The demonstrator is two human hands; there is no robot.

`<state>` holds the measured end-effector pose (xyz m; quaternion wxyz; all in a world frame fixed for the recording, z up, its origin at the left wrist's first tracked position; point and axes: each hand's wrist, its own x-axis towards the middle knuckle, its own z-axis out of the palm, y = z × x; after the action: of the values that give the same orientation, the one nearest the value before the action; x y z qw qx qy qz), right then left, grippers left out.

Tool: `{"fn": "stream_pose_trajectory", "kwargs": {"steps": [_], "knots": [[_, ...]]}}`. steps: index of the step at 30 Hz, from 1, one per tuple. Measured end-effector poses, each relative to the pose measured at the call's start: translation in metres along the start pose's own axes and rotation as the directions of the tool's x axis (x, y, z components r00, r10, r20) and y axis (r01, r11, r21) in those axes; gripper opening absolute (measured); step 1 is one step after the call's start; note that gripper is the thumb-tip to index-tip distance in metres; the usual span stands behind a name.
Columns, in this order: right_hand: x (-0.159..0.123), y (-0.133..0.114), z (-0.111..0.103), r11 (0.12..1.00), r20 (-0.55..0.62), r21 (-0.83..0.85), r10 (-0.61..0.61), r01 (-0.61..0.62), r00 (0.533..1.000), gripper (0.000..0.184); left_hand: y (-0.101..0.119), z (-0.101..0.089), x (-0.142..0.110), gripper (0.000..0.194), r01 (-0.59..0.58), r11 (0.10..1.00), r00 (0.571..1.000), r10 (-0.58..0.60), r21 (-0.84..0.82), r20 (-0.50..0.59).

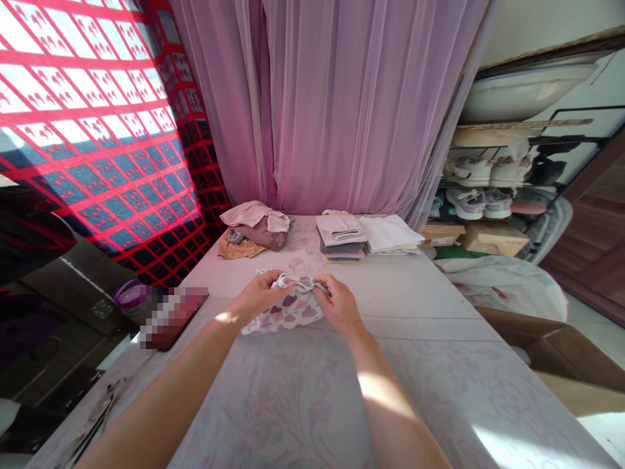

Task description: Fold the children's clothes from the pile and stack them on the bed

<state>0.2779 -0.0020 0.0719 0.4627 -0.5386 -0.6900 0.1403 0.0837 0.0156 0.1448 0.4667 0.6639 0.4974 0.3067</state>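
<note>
A small white garment with pink and purple heart shapes (288,312) lies partly on the table, its gathered upper edge raised. My left hand (262,292) pinches that edge on the left. On the right, my right hand (336,299) grips the same edge between thumb and fingers. What kind of garment it is, I cannot make out. Beyond my hands, a loose heap of pink and brown clothes (256,228) sits at the back left. A neat stack of folded clothes (340,236) stands at the back right, beside folded white cloths (390,234).
The table (273,404) has a pale floral cover. A blurred phone-like object (173,319) lies at its left edge, with scissors (100,413) nearer me. Purple curtains (342,104) hang behind. To the right are a shoe rack (481,185) and an open cardboard box (561,352).
</note>
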Motion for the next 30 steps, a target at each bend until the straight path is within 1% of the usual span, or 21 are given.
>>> {"fn": "stream_pose_trajectory", "kwargs": {"steps": [1,3,7,9,12,15,17,18,20,22,23,24,26,28,30], "knots": [[0.001,-0.002,-0.003,0.999,0.043,0.025,0.030,-0.031,0.999,0.023,0.006,-0.006,0.001,0.040,0.012,0.999,0.999,-0.010,-0.043,0.037],[0.003,-0.007,-0.008,0.995,0.124,0.045,0.078,-0.084,0.989,0.026,0.016,-0.016,0.004,0.039,-0.022,0.995,0.997,0.029,-0.101,0.069],[0.013,-0.016,-0.016,0.988,0.218,0.067,0.121,-0.138,0.969,0.030,0.032,-0.034,0.011,0.036,-0.158,0.978,0.985,0.166,-0.134,0.052],[0.020,-0.018,-0.019,0.974,0.234,0.141,0.143,-0.179,0.962,0.030,0.038,-0.041,0.012,0.037,-0.184,0.976,0.982,0.188,-0.121,0.023],[0.030,-0.017,-0.025,0.929,0.211,0.299,0.160,-0.219,0.964,0.024,0.045,-0.052,0.011,0.039,-0.191,0.975,0.981,0.192,-0.111,0.002],[0.041,-0.019,-0.034,0.851,0.180,0.478,0.146,-0.217,0.973,0.025,0.048,-0.060,0.009,0.039,-0.188,0.969,0.982,0.190,-0.162,-0.005],[0.047,-0.026,-0.043,0.827,0.191,0.521,0.129,-0.212,0.973,0.025,0.050,-0.064,0.008,0.039,-0.189,0.962,0.982,0.191,-0.197,-0.011],[0.049,-0.031,-0.047,0.834,0.211,0.508,0.122,-0.216,0.970,0.025,0.052,-0.065,0.007,0.039,-0.197,0.958,0.980,0.197,-0.208,-0.022],[0.051,-0.043,-0.055,0.875,0.268,0.433,0.102,-0.214,0.958,0.023,0.055,-0.066,0.006,0.039,-0.227,0.949,0.974,0.218,-0.220,-0.065],[0.049,-0.054,-0.061,0.939,0.293,0.303,0.073,-0.165,0.953,0.019,0.059,-0.067,0.005,0.038,-0.251,0.933,0.967,0.229,-0.257,-0.113],[0.048,-0.059,-0.063,0.967,0.284,0.220,0.058,-0.124,0.957,0.017,0.061,-0.067,0.004,0.037,-0.254,0.923,0.966,0.225,-0.289,-0.131],[0.046,-0.064,-0.063,0.988,0.266,0.136,0.040,-0.079,0.963,0.016,0.062,-0.067,0.003,0.036,-0.251,0.912,0.966,0.215,-0.326,-0.142],[0.043,-0.070,-0.062,1.000,0.196,0.006,0.002,-0.003,0.981,0.016,0.065,-0.067,0.003,0.037,-0.240,0.891,0.969,0.194,-0.385,-0.154],[0.039,-0.073,-0.059,0.999,0.109,-0.031,-0.032,0.036,0.994,0.020,0.067,-0.066,0.003,0.040,-0.243,0.878,0.966,0.183,-0.412,-0.181],[0.036,-0.075,-0.055,0.998,0.026,-0.001,-0.069,0.069,0.997,0.028,0.068,-0.065,0.004,0.043,-0.252,0.867,0.960,0.169,-0.431,-0.222]]}}
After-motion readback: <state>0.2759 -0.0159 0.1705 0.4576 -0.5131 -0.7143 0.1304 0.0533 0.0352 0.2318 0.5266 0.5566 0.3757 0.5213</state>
